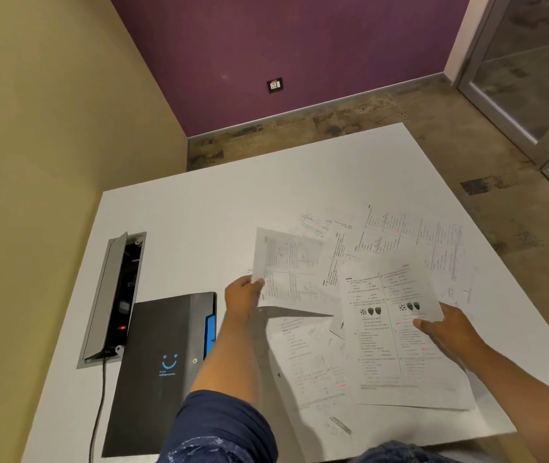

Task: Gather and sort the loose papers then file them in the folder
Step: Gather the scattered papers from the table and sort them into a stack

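Several printed papers (396,242) lie scattered and overlapping across the right half of the white table (199,208). My left hand (243,292) pinches the lower left edge of one sheet (289,262) and holds it lifted off the table, casting a shadow beneath. My right hand (446,329) grips the right edge of a large two-column sheet (396,332) that lies on top of the pile. A dark grey folder (159,362) with a blue smiley logo and a blue tab rests closed at the front left, just left of my left forearm.
An open cable box (116,295) is set into the table at the left, with a black cord (99,406) running toward the front edge. Yellow wall at left, purple wall behind, glass door at far right.
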Tool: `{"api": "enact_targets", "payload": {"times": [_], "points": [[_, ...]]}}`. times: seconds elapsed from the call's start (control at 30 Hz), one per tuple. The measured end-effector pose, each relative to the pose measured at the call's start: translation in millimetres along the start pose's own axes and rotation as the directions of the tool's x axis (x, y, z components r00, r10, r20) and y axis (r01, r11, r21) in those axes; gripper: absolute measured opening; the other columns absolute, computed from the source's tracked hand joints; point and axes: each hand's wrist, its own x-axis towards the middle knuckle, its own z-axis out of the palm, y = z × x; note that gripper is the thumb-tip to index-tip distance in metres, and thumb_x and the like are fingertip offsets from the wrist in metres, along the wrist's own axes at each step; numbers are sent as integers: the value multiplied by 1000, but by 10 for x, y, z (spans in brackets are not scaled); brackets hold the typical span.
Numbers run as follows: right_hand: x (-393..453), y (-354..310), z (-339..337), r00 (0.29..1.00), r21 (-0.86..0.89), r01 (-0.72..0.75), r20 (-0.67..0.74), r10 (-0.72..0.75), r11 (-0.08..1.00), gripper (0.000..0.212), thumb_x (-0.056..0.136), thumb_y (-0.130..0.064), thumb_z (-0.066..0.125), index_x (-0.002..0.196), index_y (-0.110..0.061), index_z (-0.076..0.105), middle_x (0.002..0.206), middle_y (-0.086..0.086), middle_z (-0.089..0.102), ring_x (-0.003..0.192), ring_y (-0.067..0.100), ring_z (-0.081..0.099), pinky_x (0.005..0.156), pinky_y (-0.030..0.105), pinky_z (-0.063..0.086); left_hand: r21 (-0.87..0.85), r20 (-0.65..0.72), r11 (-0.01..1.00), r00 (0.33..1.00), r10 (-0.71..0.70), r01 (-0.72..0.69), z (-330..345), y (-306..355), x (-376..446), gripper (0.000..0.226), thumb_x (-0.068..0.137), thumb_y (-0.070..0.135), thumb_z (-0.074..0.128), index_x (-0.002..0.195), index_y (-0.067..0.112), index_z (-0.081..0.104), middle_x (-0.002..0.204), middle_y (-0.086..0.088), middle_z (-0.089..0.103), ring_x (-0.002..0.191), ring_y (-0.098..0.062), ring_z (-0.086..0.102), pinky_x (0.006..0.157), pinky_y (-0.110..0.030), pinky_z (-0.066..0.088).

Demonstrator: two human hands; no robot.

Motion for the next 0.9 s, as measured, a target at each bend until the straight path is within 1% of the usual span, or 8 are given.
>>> {"api": "enact_targets", "payload": {"times": [0.17,0.27,0.33,0.43,0.53,0.63,0.8,0.9], "points": [[-7,24,19,1000,-18,-8,24,8,1000,41,90,-2,76,129,-10,67,110,10,74,99,31,71,93,46,56,-137,-62,984,990,-125,116,-365,-40,111,16,101,13,63,109,1,71,112,-19,71,99,-28,63,103,-50,53],[-38,34,20,999,5,-10,40,10,1000,40,91,2,74,129,-6,67,110,11,75,100,33,71,95,47,55,-264,-175,949,959,-222,171,-592,-74,118,18,100,11,65,83,6,64,107,-19,67,95,-27,61,89,-44,54],[-70,35,27,998,32,-24,64,22,999,39,92,7,70,129,-4,66,111,14,75,103,36,71,99,54,54,-374,-230,912,936,-265,166,-730,-98,86,10,98,10,67,89,5,65,107,-17,69,94,-27,63,84,-40,55],[-107,27,55,995,51,-36,99,30,998,37,92,10,68,127,-2,67,110,16,76,102,39,72,98,56,55,-431,-245,891,931,-270,145,-901,-87,-3,7,98,10,67,104,5,67,118,-20,71,98,-28,65,96,-46,55],[-139,-9,98,991,55,-43,132,36,998,34,92,10,68,122,-4,68,109,17,77,101,40,73,97,58,56,-435,-258,893,934,-247,116,-1040,-47,-45,7,100,10,65,93,7,66,119,-21,71,97,-29,65,85,-42,55],[-141,-62,140,984,76,-30,179,16,997,34,91,10,69,121,-6,69,109,15,78,102,38,74,93,54,58,-314,-167,940,968,-189,130,-1071,17,-62,10,101,12,62,104,4,67,117,-22,71,97,-31,66,77,-40,54],[-135,-303,275,982,116,35,183,-56,993,39,89,0,77,122,-19,66,110,-1,75,97,11,69,84,29,54,203,114,978,993,27,-50,-849,223,-103,21,101,17,62,98,-3,70,105,-22,73,97,-34,68,83,-43,53],[-134,-512,356,974,140,75,202,-102,987,43,89,-5,78,123,-28,64,112,-14,72,97,-2,67,85,23,51,248,235,955,966,104,-163,-565,410,-167,20,96,16,71,102,-3,75,98,-18,71,91,-26,63,80,-35,47]]}}
